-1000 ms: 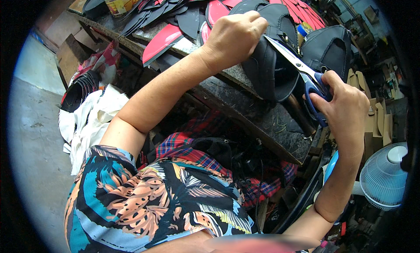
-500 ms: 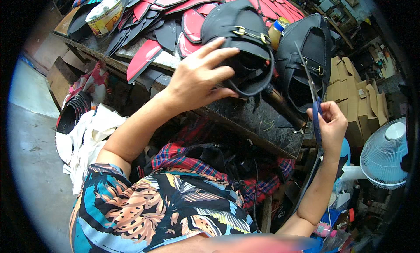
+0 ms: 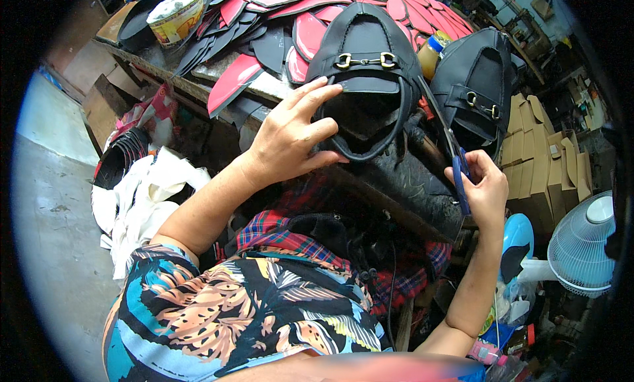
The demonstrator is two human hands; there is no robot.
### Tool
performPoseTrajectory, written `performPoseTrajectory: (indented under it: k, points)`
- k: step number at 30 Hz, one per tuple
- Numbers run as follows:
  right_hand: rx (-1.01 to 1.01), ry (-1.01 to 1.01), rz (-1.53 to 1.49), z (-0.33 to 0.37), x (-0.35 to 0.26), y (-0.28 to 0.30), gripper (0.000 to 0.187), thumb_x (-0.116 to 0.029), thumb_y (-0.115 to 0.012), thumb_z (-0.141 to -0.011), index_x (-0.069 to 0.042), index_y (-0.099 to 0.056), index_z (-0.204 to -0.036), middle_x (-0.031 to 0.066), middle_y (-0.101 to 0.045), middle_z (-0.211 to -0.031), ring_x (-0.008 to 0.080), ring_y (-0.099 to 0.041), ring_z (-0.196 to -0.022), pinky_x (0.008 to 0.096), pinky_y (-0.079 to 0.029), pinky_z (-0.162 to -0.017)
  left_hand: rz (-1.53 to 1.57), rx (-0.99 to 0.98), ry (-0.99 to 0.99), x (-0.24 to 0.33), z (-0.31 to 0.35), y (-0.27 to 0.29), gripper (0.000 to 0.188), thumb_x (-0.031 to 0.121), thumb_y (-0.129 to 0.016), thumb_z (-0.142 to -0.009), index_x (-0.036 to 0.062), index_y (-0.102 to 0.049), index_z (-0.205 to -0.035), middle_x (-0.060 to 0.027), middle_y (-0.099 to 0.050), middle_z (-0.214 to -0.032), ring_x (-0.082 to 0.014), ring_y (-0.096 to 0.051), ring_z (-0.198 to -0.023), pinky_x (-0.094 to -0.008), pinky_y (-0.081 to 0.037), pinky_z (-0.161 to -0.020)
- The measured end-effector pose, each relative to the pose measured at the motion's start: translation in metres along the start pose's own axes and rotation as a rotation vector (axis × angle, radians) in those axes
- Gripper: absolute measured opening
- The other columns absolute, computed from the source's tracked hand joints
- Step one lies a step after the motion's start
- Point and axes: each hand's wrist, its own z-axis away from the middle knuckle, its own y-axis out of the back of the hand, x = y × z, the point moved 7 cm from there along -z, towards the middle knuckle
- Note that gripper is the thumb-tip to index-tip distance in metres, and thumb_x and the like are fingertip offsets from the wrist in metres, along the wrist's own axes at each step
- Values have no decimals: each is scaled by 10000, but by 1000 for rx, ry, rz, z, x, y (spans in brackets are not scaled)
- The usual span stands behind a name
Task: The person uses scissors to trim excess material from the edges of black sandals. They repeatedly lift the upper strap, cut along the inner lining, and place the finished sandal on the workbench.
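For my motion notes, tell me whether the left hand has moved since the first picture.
Yes. Judged against the near corner of the bench, the left hand has moved down and to the left in the view.

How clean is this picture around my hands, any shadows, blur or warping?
Head view: left hand, black shoe and scissors look reasonably sharp; head view: shadow darkens the space under the bench, a smeared pinkish patch blurs the bottom edge, and black fisheye vignetting fills the corners.
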Motion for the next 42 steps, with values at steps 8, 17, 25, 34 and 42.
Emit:
performPoseTrajectory:
  k: [8, 17, 25, 34, 42]
  points:
    - [46, 55, 90, -7, -15, -10, 396, -419, -862, -751, -81, -694, -873, 57, -639, -616, 203, -630, -541, 346, -470, -542, -36, -9, 1, 4, 3, -3, 411, 307, -867, -631, 74, -625, -869, -202, -548, -1398, -441, -496, -1327, -497, -447, -1079]
    - [-125, -66, 59, -8, -12, 0, 232, -168, -828, -821, -27, -658, -894, -47, -589, -664, 13, -512, -612, 201, -374, -561, -34, -1, 1, 4, 8, -5, 410, 329, -849, -627, 79, -641, -876, -196, -557, -1404, -446, -510, -1321, -501, -463, -1059]
    - [-135, -17, 49, -23, -18, -12, 262, -181, -840, -825, -12, -650, -887, -54, -573, -688, 5, -490, -622, 198, -370, -544, -43, -20, 3, 4, 9, -5, 402, 350, -840, -646, 81, -639, -867, -194, -554, -1413, -442, -504, -1332, -496, -456, -1067]
    - [31, 25, 102, 1, -15, -3, 376, -386, -866, -768, -75, -695, -893, 41, -590, -571, 159, -575, -507, 334, -423, -508, -30, -1, 7, 6, 10, -5, 424, 281, -875, -592, 85, -615, -865, -196, -535, -1425, -427, -490, -1336, -488, -452, -1082]
    - [38, -1, -213, 6, -7, -20, 282, -229, -868, -783, -43, -686, -893, 15, -599, -583, 69, -518, -514, 267, -392, -503, -11, 4, 13, 4, 12, -7, 439, 261, -880, -581, 84, -612, -881, -198, -518, -1442, -432, -477, -1346, -495, -440, -1094]
